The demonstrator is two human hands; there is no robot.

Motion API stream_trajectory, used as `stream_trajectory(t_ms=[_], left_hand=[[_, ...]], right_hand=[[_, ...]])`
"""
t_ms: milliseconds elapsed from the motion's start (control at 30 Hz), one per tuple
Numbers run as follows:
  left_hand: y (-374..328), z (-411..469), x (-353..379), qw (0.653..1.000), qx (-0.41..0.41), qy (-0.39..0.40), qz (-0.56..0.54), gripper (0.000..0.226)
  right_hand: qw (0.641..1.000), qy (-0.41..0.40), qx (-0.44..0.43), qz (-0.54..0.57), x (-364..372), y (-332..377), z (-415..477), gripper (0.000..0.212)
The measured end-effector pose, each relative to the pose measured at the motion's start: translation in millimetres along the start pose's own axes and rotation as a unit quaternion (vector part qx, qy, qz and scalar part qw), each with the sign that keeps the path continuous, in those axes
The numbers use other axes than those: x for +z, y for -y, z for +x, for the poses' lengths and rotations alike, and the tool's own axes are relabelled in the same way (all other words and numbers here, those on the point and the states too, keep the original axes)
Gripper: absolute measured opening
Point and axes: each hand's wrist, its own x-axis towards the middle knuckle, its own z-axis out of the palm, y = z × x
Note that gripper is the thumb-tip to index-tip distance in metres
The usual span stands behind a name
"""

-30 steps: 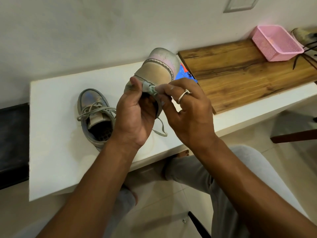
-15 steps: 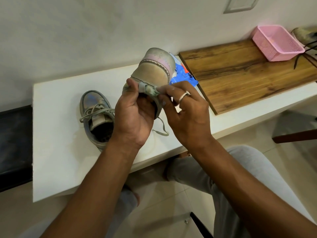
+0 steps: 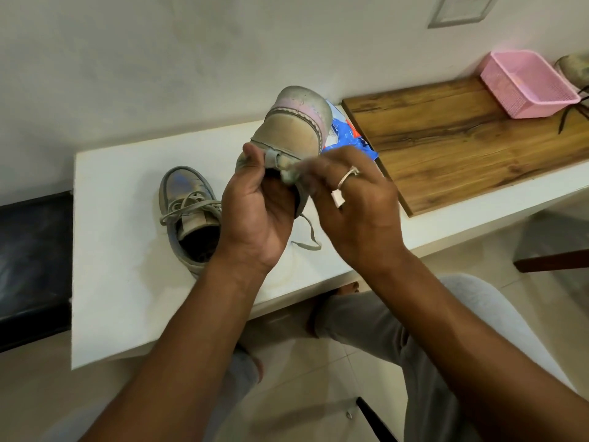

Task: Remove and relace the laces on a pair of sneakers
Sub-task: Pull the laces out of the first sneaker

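A small worn beige sneaker with a pink band is held up above the white table, toe pointing away. My left hand grips its left side, thumb on the front lace row. My right hand, wearing a ring, pinches the grey lace at the sneaker's front; its fingertips are blurred. The lace's loose end hangs down to the table. The second sneaker, grey and still laced, lies on the table to the left.
A wooden board covers the table's right part, with a pink basket and another shoe at its far end. A blue printed packet lies behind the held sneaker. A black seat stands at the left.
The held sneaker and both hands have stayed almost in place. My right hand's fingers have shifted slightly at the lace and are now blurred by motion.
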Motion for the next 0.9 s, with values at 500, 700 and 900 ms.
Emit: stream_trajectory(t_ms=[500, 700, 900], left_hand=[[-1, 0, 2, 0.995, 0.025, -0.018, 0.100, 0.047], [-4, 3, -1, 0.995, 0.027, -0.035, 0.087, 0.051], [-5, 3, -4, 0.993, 0.035, -0.062, 0.089, 0.058]], right_hand=[[0.996, -0.074, 0.049, -0.005, 3, -10, 32, 0.012], [0.999, -0.042, 0.029, 0.004, 8, -9, 24, 0.013], [1.000, -0.016, 0.005, 0.005, 10, -7, 18, 0.014]])
